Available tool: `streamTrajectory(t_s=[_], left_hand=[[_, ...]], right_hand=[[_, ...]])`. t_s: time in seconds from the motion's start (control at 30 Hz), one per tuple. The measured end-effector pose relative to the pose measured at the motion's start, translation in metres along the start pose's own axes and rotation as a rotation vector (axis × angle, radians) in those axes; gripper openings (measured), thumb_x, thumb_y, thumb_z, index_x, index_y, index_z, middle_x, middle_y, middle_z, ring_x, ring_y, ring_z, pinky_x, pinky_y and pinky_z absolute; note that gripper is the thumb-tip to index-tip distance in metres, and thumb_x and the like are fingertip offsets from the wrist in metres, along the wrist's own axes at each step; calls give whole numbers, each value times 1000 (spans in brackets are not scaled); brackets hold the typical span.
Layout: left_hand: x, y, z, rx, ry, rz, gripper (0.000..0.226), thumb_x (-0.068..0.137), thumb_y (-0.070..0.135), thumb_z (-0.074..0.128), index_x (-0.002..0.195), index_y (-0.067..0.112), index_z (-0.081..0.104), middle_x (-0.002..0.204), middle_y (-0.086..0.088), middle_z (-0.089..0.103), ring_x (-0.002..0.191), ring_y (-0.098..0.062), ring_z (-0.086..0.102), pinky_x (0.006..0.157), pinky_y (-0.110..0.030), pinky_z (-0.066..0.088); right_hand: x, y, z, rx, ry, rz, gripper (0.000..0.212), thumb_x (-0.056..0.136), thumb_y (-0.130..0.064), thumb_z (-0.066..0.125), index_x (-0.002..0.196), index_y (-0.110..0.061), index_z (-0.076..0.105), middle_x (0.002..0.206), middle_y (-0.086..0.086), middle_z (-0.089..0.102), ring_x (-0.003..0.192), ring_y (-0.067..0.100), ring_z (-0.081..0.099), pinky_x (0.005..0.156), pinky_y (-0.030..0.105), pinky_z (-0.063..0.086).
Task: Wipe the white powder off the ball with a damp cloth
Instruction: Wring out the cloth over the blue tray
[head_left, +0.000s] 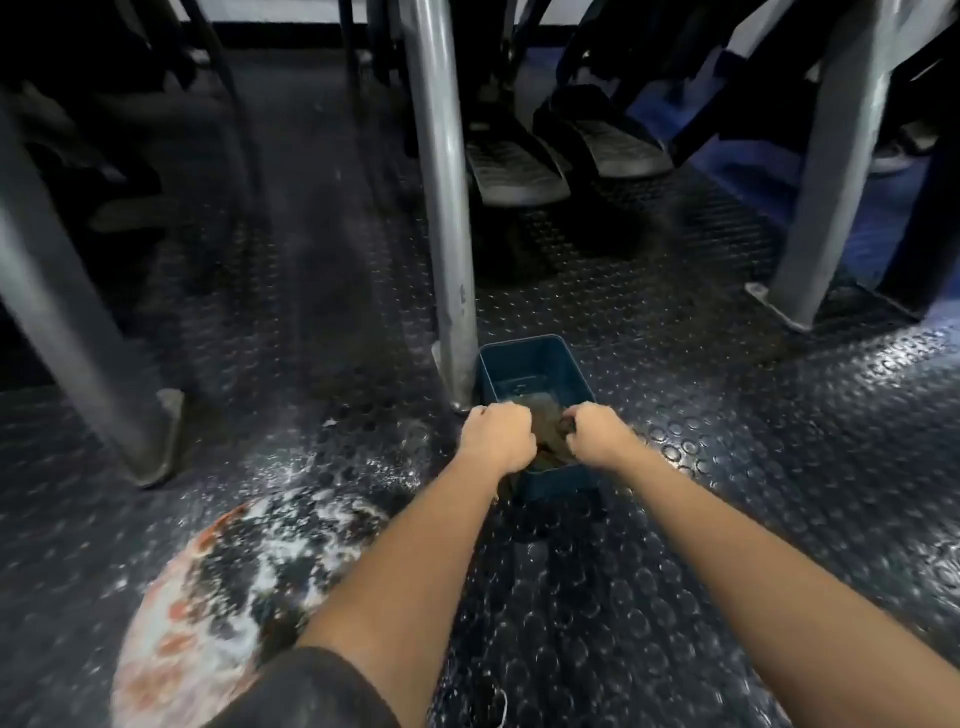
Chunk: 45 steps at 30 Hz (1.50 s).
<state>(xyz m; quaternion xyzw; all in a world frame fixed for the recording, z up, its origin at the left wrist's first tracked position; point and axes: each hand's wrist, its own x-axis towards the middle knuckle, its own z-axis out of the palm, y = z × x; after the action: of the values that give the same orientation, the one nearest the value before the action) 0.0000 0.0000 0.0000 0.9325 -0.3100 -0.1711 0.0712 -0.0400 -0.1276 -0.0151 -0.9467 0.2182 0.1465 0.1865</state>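
Over tub (521, 357), hands (496, 436) round cloth (551, 442)

The cloth (553, 449) is mostly hidden. The left hand (496, 436) and the right hand (602, 434) grip it from both sides, and only a small brown bit shows between them. Their fingertips curl under and cannot be seen. The hands also cover the near part of the blue tub (519, 347). The ball (208, 587) is cut off by the bottom edge. The left arm (415, 561) and a dark knee (306, 691) hide its right side. The grey metal leg (441, 208) runs out of the top edge. The things behind it are too dark to tell.
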Motion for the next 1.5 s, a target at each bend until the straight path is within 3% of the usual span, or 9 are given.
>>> streamTrajectory(t_s=[0.2, 0.5, 0.67, 0.8, 1.0, 1.07, 1.13, 1.23, 1.5], left_hand=[[45, 3, 21, 267, 17, -37, 25, 94, 20, 47, 116, 19, 60, 125, -3, 59, 127, -23, 37, 114, -41, 11], [79, 10, 31, 527, -252, -30, 34, 99, 27, 40, 126, 16, 57, 134, -1, 55, 134, -26, 39, 115, -51, -14], [81, 13, 42, 542, -101, -66, 24, 98, 18, 41, 109, 18, 62, 106, 6, 66, 115, -21, 55, 115, -52, -12], [83, 10, 45, 512, -21, -82, 20, 95, 13, 42, 86, 18, 59, 64, 7, 50, 97, -18, 62, 116, -51, -12], [76, 2, 48, 372, 181, -49, 21, 95, 9, 38, 91, 17, 57, 68, 5, 47, 98, -19, 61, 115, -46, -15], [73, -2, 48, 277, 239, -30, 22, 95, 10, 40, 99, 16, 61, 89, 4, 60, 104, -18, 56, 115, -47, -10], [71, -6, 43, 136, 287, 1, 25, 96, 12, 43, 110, 16, 64, 112, 0, 60, 112, -19, 52, 114, -44, 11], [61, -8, 26, -74, 386, -5, 24, 96, 23, 52, 116, 20, 65, 120, -4, 53, 109, -23, 53, 94, -36, 41], [-4, 1, -29, -562, 477, -173, 12, 92, 26, 60, 102, 23, 68, 116, -2, 57, 105, -24, 57, 87, -37, 47]], right_hand=[[39, -1, 20, -79, -144, 43, 21, 90, -4, 49, 109, 2, 56, 113, 19, 62, 101, 32, 60, 71, 30, 44], [64, 16, 44, -173, -138, 18, 21, 87, -3, 54, 107, 1, 55, 114, 17, 60, 102, 32, 60, 76, 33, 46], [65, 13, 50, -214, -44, 8, 26, 89, 5, 45, 112, 2, 57, 117, 18, 60, 107, 34, 60, 81, 37, 48], [66, 13, 49, -205, -5, -1, 27, 89, 5, 45, 114, 2, 56, 119, 18, 59, 106, 33, 60, 80, 36, 48], [51, 7, 45, -145, 83, 20, 26, 88, 8, 44, 110, 1, 56, 114, 16, 59, 102, 33, 60, 71, 34, 43], [42, 5, 40, -122, 120, 19, 21, 88, 6, 46, 108, 1, 54, 114, 17, 58, 102, 34, 59, 71, 34, 41], [33, 3, 28, -81, 155, 21, 16, 89, 0, 49, 105, 0, 52, 113, 17, 56, 102, 35, 58, 70, 33, 39], [20, -4, 5, -11, 221, 19, 10, 89, -4, 51, 99, -2, 51, 111, 17, 56, 99, 34, 57, 70, 33, 40], [-39, -33, -54, -49, 379, -86, 22, 90, -9, 53, 112, -6, 53, 116, 13, 53, 102, 32, 56, 75, 33, 40]])
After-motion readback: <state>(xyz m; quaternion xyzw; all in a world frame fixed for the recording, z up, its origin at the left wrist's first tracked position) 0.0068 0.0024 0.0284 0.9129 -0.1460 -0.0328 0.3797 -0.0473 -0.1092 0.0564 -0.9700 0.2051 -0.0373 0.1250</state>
